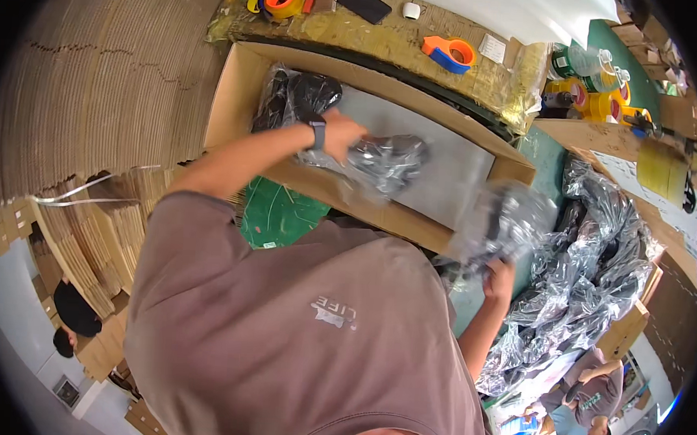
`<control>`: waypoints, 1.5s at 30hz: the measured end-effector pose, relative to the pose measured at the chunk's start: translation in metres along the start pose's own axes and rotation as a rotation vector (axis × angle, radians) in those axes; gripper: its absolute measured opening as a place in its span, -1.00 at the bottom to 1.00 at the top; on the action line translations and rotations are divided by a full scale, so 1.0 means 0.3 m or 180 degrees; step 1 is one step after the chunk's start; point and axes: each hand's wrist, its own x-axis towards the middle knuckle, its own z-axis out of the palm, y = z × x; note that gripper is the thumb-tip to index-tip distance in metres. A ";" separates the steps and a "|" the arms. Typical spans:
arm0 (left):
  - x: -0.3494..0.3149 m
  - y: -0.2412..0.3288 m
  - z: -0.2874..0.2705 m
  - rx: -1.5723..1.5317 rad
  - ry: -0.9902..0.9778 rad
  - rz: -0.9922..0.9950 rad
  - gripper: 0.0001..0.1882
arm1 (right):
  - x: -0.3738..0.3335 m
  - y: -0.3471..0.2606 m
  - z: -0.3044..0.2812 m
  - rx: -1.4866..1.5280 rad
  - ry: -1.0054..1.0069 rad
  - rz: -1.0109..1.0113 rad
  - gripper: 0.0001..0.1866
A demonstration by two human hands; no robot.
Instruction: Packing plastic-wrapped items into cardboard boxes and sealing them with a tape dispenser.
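Note:
A long open cardboard box (219, 120) stands in front of me, with a grey sheet (453, 172) lining its bottom. Over the box, my left hand (343, 135), with a dark watch on the wrist, is closed on a dark item in a clear plastic bag (395, 161). Another bagged black item (314, 94) lies in the box's left end, just beyond that hand. At the box's right end my right hand (499, 280) grips a second clear-bagged dark item (514, 222), smeared by motion. The plastic hides the exact kind of these items.
To the right lies a heap of bagged dark items (582, 269). Stacked flat cardboard (112, 71) fills the left. A ledge (350, 32) behind the box carries an orange-and-blue tape dispenser (450, 54) and a black phone (364, 3). Another person (591, 396) is at the lower right.

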 end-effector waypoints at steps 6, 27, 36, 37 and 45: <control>0.291 -0.436 0.205 0.3449 -0.1599 0.1038 -0.67 | 0.513 0.146 0.775 -0.1470 -0.1199 0.0663 -0.56; 0.130 0.880 0.204 -0.0913 0.2593 -0.0328 -0.26 | 0.184 -0.054 -0.494 -0.1111 0.2094 -0.1634 -0.66; 0.760 1.883 0.370 -0.2298 0.0463 0.1281 -0.41 | 0.127 0.656 -1.504 -0.2076 0.3959 0.0656 0.46; 0.853 1.943 0.470 -0.2706 0.0264 0.1169 -0.41 | 0.110 0.621 -1.464 -0.2056 0.3847 0.0651 0.43; 1.244 2.303 1.105 -0.0131 0.0769 -0.0811 0.51 | -0.043 0.764 -1.076 -0.3309 0.1190 -0.1187 -0.32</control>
